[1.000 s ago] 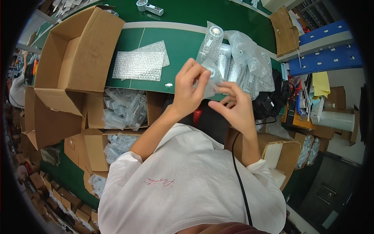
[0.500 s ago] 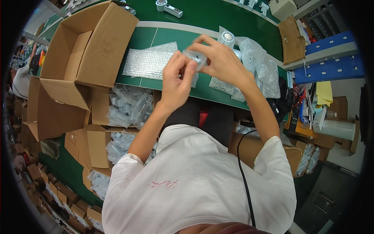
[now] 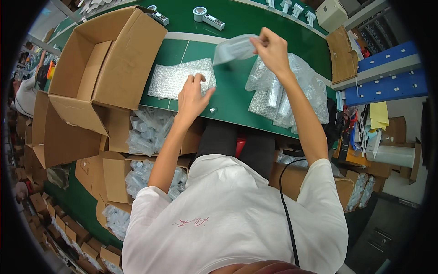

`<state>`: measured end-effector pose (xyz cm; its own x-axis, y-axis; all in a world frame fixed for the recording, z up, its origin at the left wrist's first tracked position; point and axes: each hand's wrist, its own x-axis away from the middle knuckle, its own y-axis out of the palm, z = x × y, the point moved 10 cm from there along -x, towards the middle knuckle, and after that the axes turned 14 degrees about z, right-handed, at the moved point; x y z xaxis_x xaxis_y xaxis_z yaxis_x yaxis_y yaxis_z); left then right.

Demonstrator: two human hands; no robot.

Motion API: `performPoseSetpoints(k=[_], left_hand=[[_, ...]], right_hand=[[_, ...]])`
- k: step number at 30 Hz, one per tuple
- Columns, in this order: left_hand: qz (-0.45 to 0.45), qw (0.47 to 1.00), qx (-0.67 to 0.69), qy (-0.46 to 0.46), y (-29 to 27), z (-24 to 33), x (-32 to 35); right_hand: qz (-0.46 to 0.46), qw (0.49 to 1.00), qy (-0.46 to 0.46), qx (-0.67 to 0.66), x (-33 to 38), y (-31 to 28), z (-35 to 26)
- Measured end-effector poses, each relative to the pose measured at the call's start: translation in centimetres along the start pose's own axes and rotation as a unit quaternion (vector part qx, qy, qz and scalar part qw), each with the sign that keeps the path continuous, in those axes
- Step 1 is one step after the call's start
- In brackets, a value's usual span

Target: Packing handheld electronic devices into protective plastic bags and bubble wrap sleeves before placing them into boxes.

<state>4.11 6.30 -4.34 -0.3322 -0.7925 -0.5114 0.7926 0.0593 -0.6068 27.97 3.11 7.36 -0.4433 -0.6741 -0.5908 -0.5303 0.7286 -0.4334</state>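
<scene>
My right hand (image 3: 273,50) pinches the end of a translucent plastic bag (image 3: 235,49), held above the far part of the green table. The bag is smeared by motion, so I cannot tell what it contains. To the left and nearer, my left hand (image 3: 193,97) has its fingers apart over the near edge of flat bubble-wrap pouches (image 3: 171,78); it grips nothing. Beside its thumb, a small whitish piece (image 3: 213,110) lies near the table's front edge. Below my right hand is a pile of clear plastic and bubble-wrapped items (image 3: 285,98).
A large open cardboard box (image 3: 123,59) stands left on the table (image 3: 228,91). Farther back lie silver-grey handheld devices (image 3: 209,18) and several white parts (image 3: 296,10). Boxes of wrapped pieces (image 3: 148,130) stand below, left. A black cable (image 3: 287,214) runs down my shirt.
My hands were together on a plastic-wrapped piece. They have parted: the right has lifted away with a bag, the left has dropped toward the bubble-wrap pouches. A small piece now shows near the edge.
</scene>
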Motion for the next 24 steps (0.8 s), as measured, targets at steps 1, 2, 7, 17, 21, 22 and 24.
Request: performPoseSetpoints(k=[1, 2, 7, 17, 21, 22, 24], left_hand=[[-0.022, 0.998, -0.066, 0.005, 0.8, -1.0, 1.1], [-0.023, 0.998, -0.064, 0.003, 1.0, -1.4, 1.6], [-0.011, 0.994, -0.107, 0.003, 1.4, -3.1, 3.4], [0.086, 0.996, -0.024, -0.012, -0.5, -4.8, 4.6], [0.105, 0.993, -0.058, 0.008, -0.3, -3.3, 3.9], [0.114, 0.991, -0.066, 0.008, -0.5, -3.3, 4.2], [0.117, 0.991, -0.066, 0.005, -0.2, -3.4, 4.8]], right_hand=[[0.024, 0.997, 0.071, -0.018, 0.3, -0.8, 2.2], [0.018, 0.995, 0.097, -0.014, 0.7, -1.1, 4.0], [-0.048, 0.982, 0.138, 0.119, -0.5, -3.1, 8.5], [-0.143, 0.926, 0.012, 0.35, -7.1, 7.9, 6.5], [-0.029, 0.914, -0.168, 0.368, -7.0, 17.7, 11.4], [-0.027, 0.916, -0.175, 0.359, -6.6, 19.3, 12.0], [-0.043, 0.902, -0.116, 0.413, -6.6, 20.8, 15.5]])
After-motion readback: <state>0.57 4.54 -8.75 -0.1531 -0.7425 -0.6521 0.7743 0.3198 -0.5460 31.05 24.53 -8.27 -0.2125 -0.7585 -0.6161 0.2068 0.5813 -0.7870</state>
